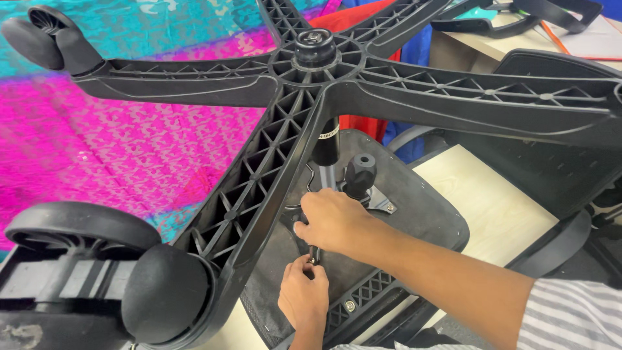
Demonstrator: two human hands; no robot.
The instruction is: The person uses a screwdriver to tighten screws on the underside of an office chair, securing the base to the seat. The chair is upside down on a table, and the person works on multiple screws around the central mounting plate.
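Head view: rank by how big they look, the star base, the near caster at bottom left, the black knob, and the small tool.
1. Star base, spanning the picture.
2. Near caster, though closeness to the camera inflates it.
3. Black knob.
4. Small tool, mostly hidden between the left hand and right hand.

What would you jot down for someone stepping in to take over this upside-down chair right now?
Right hand: closed around the mechanism under the seat, beside the black knob.
Left hand: fingertips pinching a small metal tool or bolt; which one is unclear.
Chair lies inverted on the pale table; the five-arm base with casters is already on the gas column.
Left: the fastener at the seat plate appears unfinished; a separate backrest piece lies nearby.
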